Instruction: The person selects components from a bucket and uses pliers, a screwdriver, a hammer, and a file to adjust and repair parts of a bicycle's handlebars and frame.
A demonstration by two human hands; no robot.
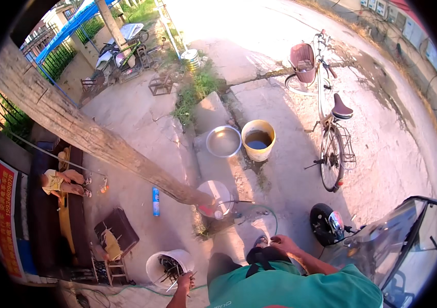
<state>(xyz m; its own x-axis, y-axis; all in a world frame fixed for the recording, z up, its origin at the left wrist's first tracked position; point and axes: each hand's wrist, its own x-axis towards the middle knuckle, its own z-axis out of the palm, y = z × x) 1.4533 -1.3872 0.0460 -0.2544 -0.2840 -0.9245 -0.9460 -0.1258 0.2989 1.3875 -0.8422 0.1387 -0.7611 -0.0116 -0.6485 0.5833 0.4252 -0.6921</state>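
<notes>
My left hand (185, 280) is low in the view, at the right rim of a white bucket (153, 267). Its fingers are curled around something thin and dark, too small to name. Inside the bucket lies a jumble of dark, stick-like tools (169, 269). My right hand (282, 243) is in front of my right thigh, near my sandalled foot (261, 240). Its fingers are bent together, and whatever they hold, if anything, is hidden.
A wooden post (100, 146) slants across the left. Ahead stand a metal basin (223, 128), a yellowish bucket of dark water (258, 126) and a round pale lid or tub (223, 192). A bicycle (326, 120) and a windshielded vehicle (377, 251) are rightward; a seated person (64, 182) is left.
</notes>
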